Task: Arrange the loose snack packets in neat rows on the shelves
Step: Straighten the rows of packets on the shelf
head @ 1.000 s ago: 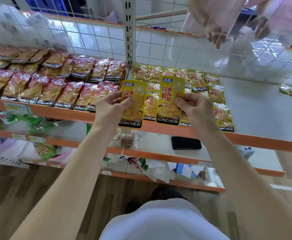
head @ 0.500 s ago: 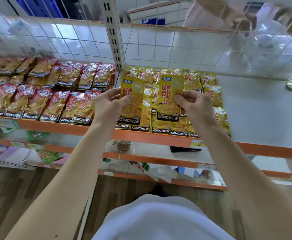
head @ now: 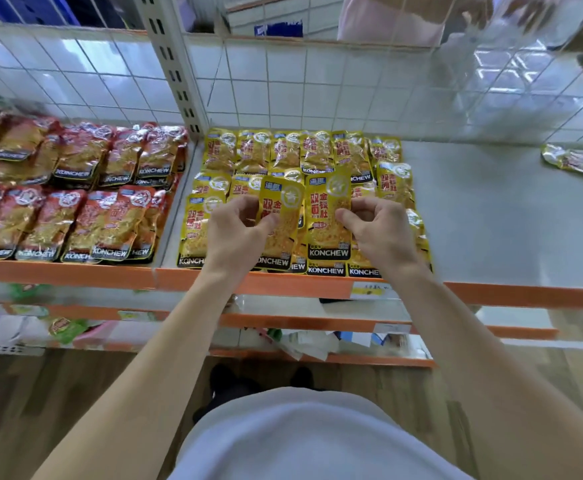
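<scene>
My left hand (head: 238,233) pinches one yellow KONCHEW packet (head: 281,223) by its left edge. A second yellow packet (head: 328,216) is pinched at its right edge by my right hand (head: 380,230). Both packets hang side by side just above the rows of yellow packets (head: 304,150) lying on the top shelf (head: 491,216). To the left of the upright post, red KONCHEW packets (head: 86,202) lie in rows. A single loose yellow packet (head: 574,161) lies at the shelf's far right.
A white wire grid (head: 317,84) backs the shelf, with a perforated post (head: 176,71) between the two bays. The orange front rail (head: 283,282) runs below my hands. Lower shelves hold papers and green packets (head: 65,329). A person stands behind the grid (head: 397,19).
Both hands have carried their yellow packets forward from the shelf's front edge to above the yellow rows. The view has shifted closer and lower over the shelf.
</scene>
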`<state>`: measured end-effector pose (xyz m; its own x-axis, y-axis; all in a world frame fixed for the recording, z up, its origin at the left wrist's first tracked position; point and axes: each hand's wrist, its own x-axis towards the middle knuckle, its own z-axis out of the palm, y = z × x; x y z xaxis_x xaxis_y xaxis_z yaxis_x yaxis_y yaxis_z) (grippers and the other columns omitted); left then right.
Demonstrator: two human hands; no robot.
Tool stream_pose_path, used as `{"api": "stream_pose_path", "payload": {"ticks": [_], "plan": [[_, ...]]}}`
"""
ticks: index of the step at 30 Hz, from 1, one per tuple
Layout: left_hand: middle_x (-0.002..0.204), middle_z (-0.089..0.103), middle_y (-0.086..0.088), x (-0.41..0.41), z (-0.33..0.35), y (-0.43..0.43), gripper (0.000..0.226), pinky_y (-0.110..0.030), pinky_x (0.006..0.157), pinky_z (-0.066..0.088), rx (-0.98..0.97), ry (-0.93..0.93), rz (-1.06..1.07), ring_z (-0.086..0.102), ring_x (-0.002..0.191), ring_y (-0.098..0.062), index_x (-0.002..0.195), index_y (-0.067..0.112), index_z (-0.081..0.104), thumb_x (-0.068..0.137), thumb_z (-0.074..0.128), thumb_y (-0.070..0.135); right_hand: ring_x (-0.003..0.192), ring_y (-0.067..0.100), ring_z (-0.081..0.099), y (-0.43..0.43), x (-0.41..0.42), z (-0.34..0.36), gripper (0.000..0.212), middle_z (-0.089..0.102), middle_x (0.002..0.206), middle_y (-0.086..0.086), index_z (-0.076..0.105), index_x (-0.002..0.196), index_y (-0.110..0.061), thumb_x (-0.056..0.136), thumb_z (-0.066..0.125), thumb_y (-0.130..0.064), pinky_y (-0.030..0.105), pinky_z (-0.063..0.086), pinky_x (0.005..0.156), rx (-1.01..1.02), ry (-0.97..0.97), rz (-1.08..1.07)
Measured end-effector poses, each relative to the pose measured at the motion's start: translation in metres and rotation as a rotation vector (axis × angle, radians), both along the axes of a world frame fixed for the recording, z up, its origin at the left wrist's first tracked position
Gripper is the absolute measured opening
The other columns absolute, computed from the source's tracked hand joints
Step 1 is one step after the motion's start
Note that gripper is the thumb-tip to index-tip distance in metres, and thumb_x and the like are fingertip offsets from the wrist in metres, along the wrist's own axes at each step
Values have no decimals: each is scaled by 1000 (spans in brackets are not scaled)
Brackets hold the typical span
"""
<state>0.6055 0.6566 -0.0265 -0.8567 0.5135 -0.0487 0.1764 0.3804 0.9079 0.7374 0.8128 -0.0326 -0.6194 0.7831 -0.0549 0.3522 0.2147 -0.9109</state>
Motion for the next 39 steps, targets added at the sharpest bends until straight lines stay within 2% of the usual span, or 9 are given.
{"api": "stream_pose_path", "payload": {"ticks": [3, 9, 13, 17, 19, 22, 25, 31, 39], "plan": [[87, 68, 5, 2, -4, 3, 18, -19, 73, 55, -31, 34, -36, 65, 82, -11, 99, 19, 67, 86, 78, 23, 77, 6, 68, 0, 1, -4, 17, 73, 86, -2, 74, 102, -11, 88, 74, -22, 12, 53, 66, 46, -28, 7], [83, 63, 14, 2, -9, 3, 21, -13, 70, 51, -77, 120, -40, 60, 77, 0, 103, 18, 67, 86, 78, 24, 81, 10, 70, -1, 3, -12, 19, 73, 87, -2, 74, 104, -10, 88, 74, -21, 24, 59, 75, 92, -54, 11], [80, 58, 17, 1, -13, 5, 30, -7, 67, 43, -107, 181, -19, 60, 81, -12, 111, 12, 69, 86, 79, 26, 76, 9, 68, -2, 4, -13, 11, 71, 81, -5, 74, 98, -11, 89, 74, -18, 18, 56, 70, 131, -58, 6], [81, 55, 20, -1, -23, 7, 34, -39, 88, 53, -128, 207, -23, 60, 100, -28, 113, 13, 69, 85, 80, 29, 73, 9, 66, -4, 4, -15, 11, 69, 78, -3, 74, 96, -10, 89, 74, -18, 16, 54, 66, 171, -87, -27], [79, 58, 14, -1, -26, 10, 33, -39, 89, 50, -154, 240, -15, 59, 99, -31, 110, 12, 69, 85, 80, 30, 74, 12, 66, -7, 5, -17, 16, 69, 81, 0, 74, 99, -7, 89, 74, -19, 20, 56, 68, 197, -111, -44], [82, 63, 2, 4, -25, 12, 34, -16, 77, 33, -213, 351, 7, 58, 83, -21, 108, 8, 68, 86, 78, 32, 74, 18, 65, -10, 6, -17, 15, 69, 81, 4, 73, 95, -6, 90, 72, -20, 32, 56, 70, 266, -145, -42], [83, 65, 0, 5, -25, 13, 38, -26, 68, 40, -312, 462, 7, 58, 75, -20, 109, 10, 67, 87, 76, 39, 73, 22, 60, -14, 5, -18, 17, 64, 78, 4, 70, 91, -5, 91, 71, -21, 32, 51, 68, 338, -186, -13], [87, 57, -5, 6, -26, 11, 40, -35, 66, 43, -434, 514, 4, 52, 85, -26, 105, 12, 62, 88, 71, 47, 72, 19, 54, -14, 4, -30, 17, 59, 78, 3, 68, 89, -4, 89, 73, -21, 32, 48, 69, 427, -200, 1], [104, 55, -11, 3, -43, 5, 46, -44, 79, 47, -407, 690, -25, 51, 101, -32, 101, 9, 56, 83, 72, 48, 95, 20, 49, -12, 3, -36, 35, 57, 101, 6, 63, 112, -6, 86, 76, -25, 31, 45, 88, 497, -243, -13]]}}
